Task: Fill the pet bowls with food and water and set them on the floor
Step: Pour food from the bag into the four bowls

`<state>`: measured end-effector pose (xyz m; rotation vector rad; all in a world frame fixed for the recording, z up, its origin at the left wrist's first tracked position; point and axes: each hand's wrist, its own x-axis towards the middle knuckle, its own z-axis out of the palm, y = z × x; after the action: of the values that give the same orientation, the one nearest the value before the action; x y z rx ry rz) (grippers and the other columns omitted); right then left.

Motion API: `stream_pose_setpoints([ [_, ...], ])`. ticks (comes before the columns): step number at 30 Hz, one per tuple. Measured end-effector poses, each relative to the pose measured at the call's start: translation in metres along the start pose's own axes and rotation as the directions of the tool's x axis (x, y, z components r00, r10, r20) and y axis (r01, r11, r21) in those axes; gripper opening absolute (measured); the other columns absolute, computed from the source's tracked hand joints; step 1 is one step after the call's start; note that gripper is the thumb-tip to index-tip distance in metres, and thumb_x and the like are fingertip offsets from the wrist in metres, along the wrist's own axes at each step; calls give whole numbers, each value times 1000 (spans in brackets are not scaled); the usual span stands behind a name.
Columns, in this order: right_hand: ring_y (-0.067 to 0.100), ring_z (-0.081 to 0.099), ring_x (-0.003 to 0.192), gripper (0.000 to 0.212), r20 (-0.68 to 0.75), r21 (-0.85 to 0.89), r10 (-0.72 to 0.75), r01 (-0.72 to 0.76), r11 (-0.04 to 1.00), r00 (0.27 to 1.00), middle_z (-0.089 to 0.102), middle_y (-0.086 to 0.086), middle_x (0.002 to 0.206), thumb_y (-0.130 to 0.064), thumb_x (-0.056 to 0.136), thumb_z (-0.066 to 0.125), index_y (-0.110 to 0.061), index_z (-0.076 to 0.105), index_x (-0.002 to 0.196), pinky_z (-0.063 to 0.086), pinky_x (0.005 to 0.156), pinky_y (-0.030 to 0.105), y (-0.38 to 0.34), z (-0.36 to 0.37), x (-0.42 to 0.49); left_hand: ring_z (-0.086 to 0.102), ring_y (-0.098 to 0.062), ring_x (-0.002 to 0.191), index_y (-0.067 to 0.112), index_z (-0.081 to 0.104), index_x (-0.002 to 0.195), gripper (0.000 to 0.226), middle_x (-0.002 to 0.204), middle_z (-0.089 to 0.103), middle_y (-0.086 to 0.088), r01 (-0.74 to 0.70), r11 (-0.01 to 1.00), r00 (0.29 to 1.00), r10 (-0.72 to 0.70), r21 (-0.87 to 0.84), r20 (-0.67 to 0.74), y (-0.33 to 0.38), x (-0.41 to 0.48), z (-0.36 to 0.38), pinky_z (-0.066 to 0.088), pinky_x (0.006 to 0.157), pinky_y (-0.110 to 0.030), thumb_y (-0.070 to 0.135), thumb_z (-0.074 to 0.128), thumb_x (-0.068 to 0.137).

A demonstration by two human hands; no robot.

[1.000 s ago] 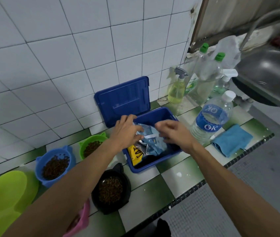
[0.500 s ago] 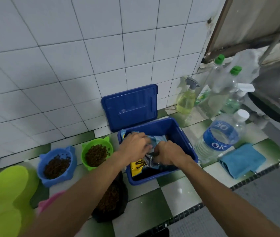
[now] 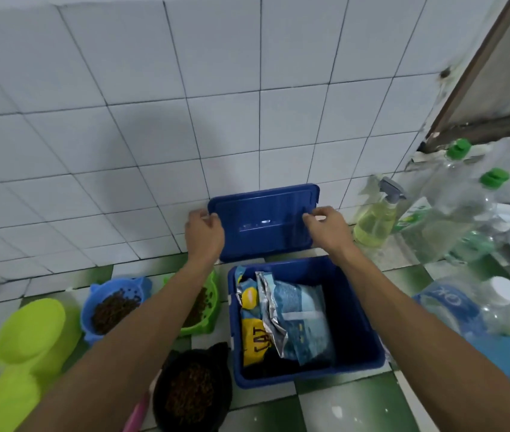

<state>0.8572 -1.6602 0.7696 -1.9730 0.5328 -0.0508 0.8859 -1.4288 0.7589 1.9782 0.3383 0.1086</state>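
Observation:
A dark blue lid [image 3: 263,222] leans against the tiled wall. My left hand [image 3: 202,233] grips its left edge and my right hand [image 3: 325,229] pinches its right edge. Below it stands the open blue bin [image 3: 356,332] with a folded cat food bag [image 3: 288,319] inside. Three bowls hold brown kibble: a blue bowl [image 3: 113,307], a green bowl [image 3: 210,307] partly behind my left arm, and a black bowl [image 3: 191,391]. A large water bottle [image 3: 465,307] with a blue label lies at the right.
A lime-green double bowl [image 3: 29,344] sits at the far left, a pink object [image 3: 136,416] under my left arm. A yellow spray bottle [image 3: 375,219] and green-capped clear bottles [image 3: 453,201] stand at the back right. A blue cloth [image 3: 509,366] lies near the counter's right edge.
Both hands have let go of the food bag in the bin and risen to the lid against the wall, taking hold of its two side edges. The view has tilted up.

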Motion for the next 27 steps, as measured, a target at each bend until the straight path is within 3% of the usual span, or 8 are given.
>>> stream_pose_setpoints([
  [4, 28, 56, 118, 64, 15, 57, 21, -22, 998, 1000, 55, 10, 135, -39, 94, 57, -13, 35, 147, 47, 98, 37, -15, 6, 21, 58, -26, 101, 12, 45, 134, 48, 126, 54, -7, 136, 989, 991, -134, -58, 28, 2, 18, 3, 48, 77, -28, 44, 41, 98],
  [7, 28, 53, 123, 67, 43, 83, 24, -27, 996, 999, 51, 8, 142, -46, 92, 55, -18, 33, 148, 46, 104, 41, -21, 11, 29, 63, -30, 103, 6, 55, 124, 61, 118, 63, -17, 239, 959, 971, -233, -155, 51, -4, 31, 6, 52, 77, -35, 51, 41, 85],
  [10, 25, 52, 126, 69, 66, 136, 35, -43, 990, 997, 50, 4, 144, -50, 90, 53, -19, 33, 149, 44, 107, 46, -22, 14, 31, 63, -20, 95, 9, 58, 121, 52, 113, 66, -9, 281, 924, 960, -272, -260, 71, 1, 30, 6, 56, 80, -38, 45, 42, 87],
  [13, 24, 55, 119, 62, 34, 196, 63, -69, 978, 997, 55, 2, 134, -55, 94, 47, -20, 37, 144, 47, 102, 45, -22, 13, 31, 58, -18, 89, 15, 58, 116, 37, 105, 65, -6, 285, 891, 958, -269, -353, 95, 5, 26, 7, 51, 90, -44, 41, 39, 97],
  [19, 21, 60, 92, 50, -77, 364, 96, -62, 929, 992, 60, -3, 98, -73, 86, 38, -26, 49, 101, 49, 85, 39, -19, 11, 18, 61, -24, 86, 14, 61, 82, 36, 91, 65, -11, 257, 887, 953, -298, -383, -53, 12, 13, -3, 54, 84, -43, 43, 44, 97],
  [23, 18, 61, 81, 24, -177, 319, 79, -19, 948, 981, 65, 1, 92, -44, 91, 55, -21, 50, 94, 46, 69, 30, -20, 3, -3, 57, -23, 80, 16, 57, 73, 17, 77, 60, -5, 170, 939, 968, -216, -300, -127, 15, -4, -14, 54, 84, -43, 24, 53, 88],
  [25, 19, 58, 77, 12, -190, 333, 78, -11, 943, 979, 67, 7, 96, -30, 88, 55, -20, 50, 92, 45, 66, 30, -16, -2, -17, 59, -24, 87, 17, 61, 88, 9, 87, 61, -2, 146, 947, 975, -188, -286, -123, 14, -18, -18, 53, 87, -41, 23, 53, 87],
  [27, 14, 57, 76, 8, -213, 309, 66, 3, 951, 975, 67, 7, 100, -22, 89, 53, -20, 52, 96, 42, 64, 26, -12, -9, -35, 60, -19, 95, 17, 61, 110, 22, 105, 62, -1, 124, 960, 980, -158, -251, -119, 12, -36, -21, 53, 84, -33, 20, 54, 89],
])
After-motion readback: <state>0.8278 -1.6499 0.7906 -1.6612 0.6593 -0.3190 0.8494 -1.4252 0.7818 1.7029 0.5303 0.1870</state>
